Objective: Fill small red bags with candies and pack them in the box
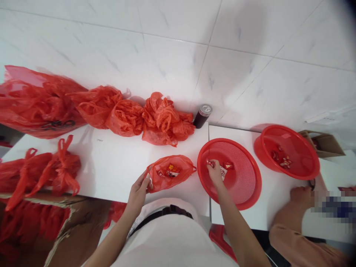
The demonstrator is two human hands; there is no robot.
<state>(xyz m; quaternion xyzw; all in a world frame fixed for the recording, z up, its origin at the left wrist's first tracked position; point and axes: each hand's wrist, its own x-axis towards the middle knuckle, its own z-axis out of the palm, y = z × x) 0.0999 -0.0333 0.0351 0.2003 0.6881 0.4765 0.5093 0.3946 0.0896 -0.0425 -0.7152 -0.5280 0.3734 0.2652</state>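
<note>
My left hand (139, 186) pinches the near left rim of an opened red plastic bag (158, 184). Inside that bag lie several small packets (172, 171) in yellow, red and white wrapping. Over the red mesh basket (244, 178), my right hand (214, 170) has its fingers closed on a small red-and-white wrapped packet (210, 162). A red packet (228, 165) and a white packet with red print (223, 172) rest in the basket beside my right hand; the white one is partly hidden by it.
Filled red bags (125, 116) line the wall, beside a dark cylinder (203, 115). Knotted red bags (65, 167) sit at left, above a cardboard box (80, 226). A red basin (303, 159) holds small pieces at right. Another person's arm (292, 218) reaches in there.
</note>
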